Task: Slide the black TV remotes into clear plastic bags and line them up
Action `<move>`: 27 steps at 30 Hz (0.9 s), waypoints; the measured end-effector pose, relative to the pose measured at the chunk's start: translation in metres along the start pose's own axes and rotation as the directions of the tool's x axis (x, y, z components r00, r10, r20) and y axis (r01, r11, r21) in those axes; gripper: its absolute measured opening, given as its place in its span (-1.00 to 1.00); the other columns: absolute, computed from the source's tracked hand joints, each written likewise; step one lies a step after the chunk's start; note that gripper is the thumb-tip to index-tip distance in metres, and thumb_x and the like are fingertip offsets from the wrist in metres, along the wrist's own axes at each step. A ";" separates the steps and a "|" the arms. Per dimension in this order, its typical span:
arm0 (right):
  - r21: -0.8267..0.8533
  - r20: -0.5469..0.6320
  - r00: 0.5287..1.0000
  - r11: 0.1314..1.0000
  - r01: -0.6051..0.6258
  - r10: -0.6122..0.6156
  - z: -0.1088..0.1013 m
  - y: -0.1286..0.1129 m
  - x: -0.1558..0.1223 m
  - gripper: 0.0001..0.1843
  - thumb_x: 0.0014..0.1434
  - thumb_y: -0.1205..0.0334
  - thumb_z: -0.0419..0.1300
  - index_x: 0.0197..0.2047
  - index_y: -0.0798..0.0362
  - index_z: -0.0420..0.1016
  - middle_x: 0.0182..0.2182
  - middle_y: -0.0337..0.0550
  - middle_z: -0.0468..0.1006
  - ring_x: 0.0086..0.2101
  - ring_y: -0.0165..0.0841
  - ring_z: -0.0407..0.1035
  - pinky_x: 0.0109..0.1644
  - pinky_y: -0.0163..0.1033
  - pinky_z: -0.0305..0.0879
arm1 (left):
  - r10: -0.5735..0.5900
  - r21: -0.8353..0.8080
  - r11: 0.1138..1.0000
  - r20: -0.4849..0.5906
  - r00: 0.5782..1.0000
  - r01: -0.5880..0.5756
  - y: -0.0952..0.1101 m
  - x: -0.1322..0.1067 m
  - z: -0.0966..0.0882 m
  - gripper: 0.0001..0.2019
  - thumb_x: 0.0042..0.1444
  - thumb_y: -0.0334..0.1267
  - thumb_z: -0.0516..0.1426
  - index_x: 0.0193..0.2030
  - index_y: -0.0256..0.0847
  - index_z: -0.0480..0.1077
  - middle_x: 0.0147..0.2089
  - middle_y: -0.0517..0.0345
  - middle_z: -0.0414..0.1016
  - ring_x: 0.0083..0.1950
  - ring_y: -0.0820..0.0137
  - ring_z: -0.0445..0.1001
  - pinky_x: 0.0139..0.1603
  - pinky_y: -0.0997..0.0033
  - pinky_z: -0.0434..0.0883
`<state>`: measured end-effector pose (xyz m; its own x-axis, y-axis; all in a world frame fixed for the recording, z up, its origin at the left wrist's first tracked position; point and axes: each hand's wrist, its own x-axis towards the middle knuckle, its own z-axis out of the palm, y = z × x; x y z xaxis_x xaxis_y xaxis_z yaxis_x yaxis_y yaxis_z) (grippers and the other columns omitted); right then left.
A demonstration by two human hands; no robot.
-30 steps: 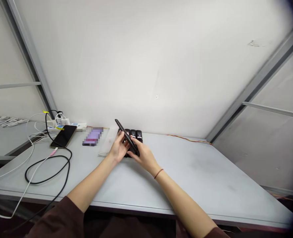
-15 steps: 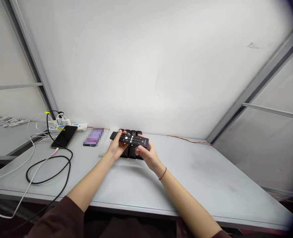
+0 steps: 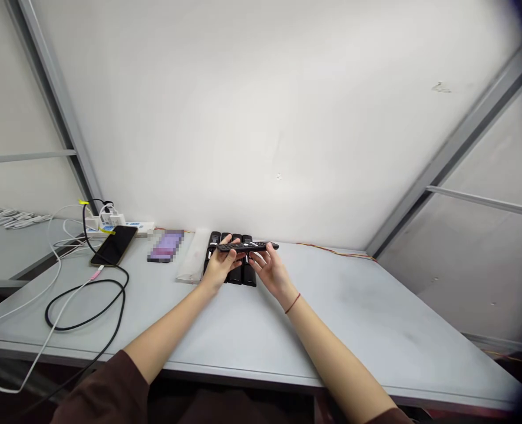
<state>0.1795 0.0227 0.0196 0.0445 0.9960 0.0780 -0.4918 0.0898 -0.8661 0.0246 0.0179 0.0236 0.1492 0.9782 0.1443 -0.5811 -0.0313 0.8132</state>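
Fingers (image 3: 227,247) on black remote (image 3: 263,245) — face edge-on

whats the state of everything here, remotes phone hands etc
black remote control: held up in both hands, nearly edge-on, above the row
left hand: closed around the remote
right hand: fingers closed on the remote
row of black remotes: lying side by side on the table
smartphone: lying flat, screen dark
white power strip: chargers plugged in
purple item: pixelated, state cannot be told
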 end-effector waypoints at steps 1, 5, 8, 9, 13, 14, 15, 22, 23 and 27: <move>-0.019 -0.004 1.000 1.000 0.007 -0.007 -0.001 0.000 0.001 -0.68 0.08 -0.09 0.19 -0.22 -0.05 0.40 -0.24 -0.16 0.53 -0.22 -0.26 0.47 -0.11 -0.10 0.43 | 0.015 0.023 1.000 0.015 1.000 -0.015 -0.001 -0.001 0.001 -0.52 -0.03 -0.21 0.28 0.08 -0.01 0.36 0.21 0.05 0.31 -0.10 0.32 0.51 -0.10 0.33 0.44; -0.022 -0.041 0.999 1.000 -0.022 0.021 -0.003 0.002 0.002 -0.67 0.08 -0.10 0.19 -0.24 -0.02 0.39 -0.27 -0.13 0.54 -0.27 -0.26 0.49 -0.09 -0.09 0.44 | 0.064 0.114 0.991 0.046 0.997 -0.069 -0.004 -0.004 0.002 -0.49 -0.08 -0.26 0.30 0.07 -0.06 0.39 0.18 0.04 0.35 -0.13 0.33 0.50 -0.09 0.34 0.43; -0.019 -0.027 0.998 0.999 -0.050 0.050 -0.003 0.002 0.002 -0.67 0.10 -0.11 0.16 -0.26 -0.01 0.39 -0.29 -0.13 0.55 -0.29 -0.28 0.50 -0.10 -0.11 0.44 | 0.141 0.197 0.968 0.099 0.985 -0.159 -0.004 -0.007 0.002 -0.54 -0.03 -0.30 0.27 0.07 -0.07 0.41 0.11 0.05 0.40 0.00 0.27 0.43 0.02 0.31 0.38; -0.029 -0.012 0.999 0.998 -0.053 0.053 -0.003 0.002 0.002 -0.67 0.11 -0.11 0.15 -0.26 -0.01 0.39 -0.29 -0.13 0.55 -0.29 -0.28 0.50 -0.11 -0.11 0.44 | 0.176 0.233 0.951 0.130 0.976 -0.202 -0.004 -0.008 0.002 -0.55 -0.02 -0.30 0.26 0.06 -0.08 0.42 0.10 0.05 0.41 0.06 0.24 0.39 0.05 0.31 0.36; -0.063 0.028 0.998 0.997 -0.047 0.049 -0.002 0.002 0.001 -0.68 0.11 -0.11 0.12 -0.27 -0.03 0.40 -0.30 -0.14 0.57 -0.32 -0.26 0.51 -0.18 -0.08 0.46 | 0.249 0.346 0.881 0.237 0.939 -0.321 -0.004 -0.015 0.004 -0.59 0.00 -0.32 0.24 0.05 -0.07 0.43 0.12 0.04 0.38 0.19 0.19 0.28 0.08 0.33 0.33; -0.059 0.026 0.998 0.997 -0.051 0.052 -0.002 0.002 0.001 -0.69 0.11 -0.09 0.13 -0.27 -0.02 0.40 -0.30 -0.14 0.57 -0.32 -0.26 0.51 -0.19 -0.08 0.46 | 0.248 0.350 0.880 0.241 0.938 -0.322 -0.005 -0.016 0.005 -0.58 0.01 -0.32 0.23 0.06 -0.05 0.42 0.13 0.05 0.37 0.20 0.19 0.26 0.10 0.32 0.32; -0.050 0.023 0.998 0.997 -0.057 0.058 -0.002 0.002 0.001 -0.71 0.11 -0.07 0.13 -0.27 -0.02 0.40 -0.30 -0.14 0.57 -0.32 -0.27 0.51 -0.19 -0.09 0.46 | 0.243 0.342 0.885 0.235 0.941 -0.314 -0.005 -0.017 0.006 -0.57 0.03 -0.31 0.22 0.08 -0.04 0.40 0.15 0.06 0.36 0.21 0.21 0.26 0.12 0.30 0.31; 0.022 -0.026 0.993 0.993 -0.116 0.117 0.001 -0.001 -0.002 -0.79 0.01 0.10 0.24 -0.31 -0.02 0.35 -0.35 -0.18 0.56 -0.30 -0.25 0.52 -0.17 -0.12 0.48 | 0.205 0.254 0.940 0.113 0.972 -0.228 -0.013 -0.009 0.003 -0.64 0.08 -0.19 0.19 0.04 -0.09 0.37 0.17 0.04 0.34 0.14 0.23 0.35 0.12 0.26 0.33; 0.035 -0.042 0.991 0.991 -0.128 0.130 0.002 -0.001 -0.002 -0.77 -0.03 0.13 0.28 -0.33 -0.02 0.34 -0.37 -0.20 0.55 -0.32 -0.26 0.52 -0.19 -0.13 0.48 | 0.195 0.249 0.945 0.089 0.977 -0.212 -0.015 -0.006 0.002 -0.65 0.08 -0.15 0.18 0.02 -0.12 0.37 0.14 0.02 0.38 0.10 0.23 0.39 0.08 0.25 0.36; 0.039 -0.050 0.982 0.983 -0.181 0.183 0.005 0.000 -0.004 -0.71 -0.13 0.29 0.35 -0.36 0.00 0.31 -0.41 -0.27 0.55 -0.37 -0.34 0.52 -0.29 -0.30 0.48 | 0.180 0.222 0.960 -0.016 0.984 -0.172 -0.020 0.005 -0.006 -0.61 0.08 0.03 0.13 -0.07 -0.20 0.36 -0.04 -0.01 0.48 -0.02 0.23 0.47 -0.01 0.22 0.43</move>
<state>0.1752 0.0185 0.0217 -0.0025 0.9943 -0.1069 -0.5253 -0.0923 -0.8459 0.0323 0.0245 0.0045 0.0295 0.9597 0.2794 -0.4061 -0.2440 0.8807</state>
